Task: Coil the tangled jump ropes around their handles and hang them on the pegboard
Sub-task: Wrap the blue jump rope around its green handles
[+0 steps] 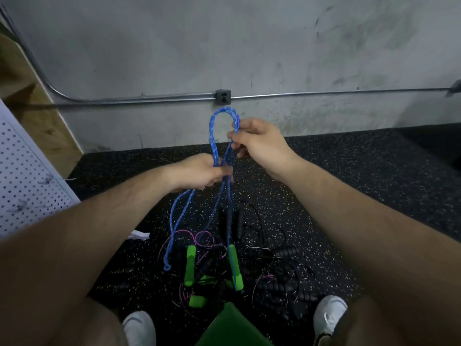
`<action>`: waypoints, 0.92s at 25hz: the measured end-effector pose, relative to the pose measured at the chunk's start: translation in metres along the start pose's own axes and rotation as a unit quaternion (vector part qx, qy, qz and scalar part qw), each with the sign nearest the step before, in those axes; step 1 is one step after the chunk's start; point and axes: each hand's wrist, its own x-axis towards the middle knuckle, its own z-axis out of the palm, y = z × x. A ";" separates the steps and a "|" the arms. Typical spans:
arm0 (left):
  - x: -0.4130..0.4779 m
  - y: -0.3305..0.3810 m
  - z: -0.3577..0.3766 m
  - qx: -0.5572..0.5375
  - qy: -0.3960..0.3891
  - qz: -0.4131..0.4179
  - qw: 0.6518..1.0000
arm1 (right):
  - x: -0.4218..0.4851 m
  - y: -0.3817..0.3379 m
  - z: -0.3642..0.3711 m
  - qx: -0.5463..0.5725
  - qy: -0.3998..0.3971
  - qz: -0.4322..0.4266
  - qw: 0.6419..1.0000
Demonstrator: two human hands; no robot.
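Black speckled floor [349,186], tangled jump ropes [249,265], green handles [190,265]

I see a scuffed grey concrete wall [274,46] filling the upper half of the frame. A metal conduit [324,93] runs along it through a grey outlet box [222,97]. Black speckled rubber floor [349,176] lies below, with a bare wood panel [57,136] at the upper left.

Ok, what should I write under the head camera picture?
Left hand and right hand hold up a looped blue jump rope over a tangle of ropes and green handles on the floor.
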 end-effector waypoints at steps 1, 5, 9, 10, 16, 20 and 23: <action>0.001 0.004 -0.002 -0.012 0.020 0.005 1.000 | 0.002 0.007 -0.003 -0.017 -0.015 0.020 1.000; 0.002 0.015 -0.010 -0.099 0.066 0.025 0.993 | -0.006 0.048 -0.006 -0.187 -0.210 0.112 0.953; -0.001 0.022 -0.022 -0.182 0.085 0.067 0.977 | -0.013 0.060 0.004 -0.258 -0.218 0.103 0.936; -0.001 0.021 -0.024 -0.202 0.096 0.071 0.972 | -0.011 0.057 0.004 -0.253 -0.192 0.089 0.944; -0.004 0.006 -0.015 -0.142 -0.009 0.033 0.989 | -0.002 0.012 -0.005 -0.145 -0.046 -0.017 0.988; -0.001 0.004 0.009 -0.028 -0.020 0.018 0.999 | -0.001 -0.006 -0.010 0.006 0.001 -0.033 0.999; 0.006 0.012 0.004 -0.088 0.092 0.034 0.991 | -0.001 0.005 -0.019 -0.030 -0.028 0.009 0.999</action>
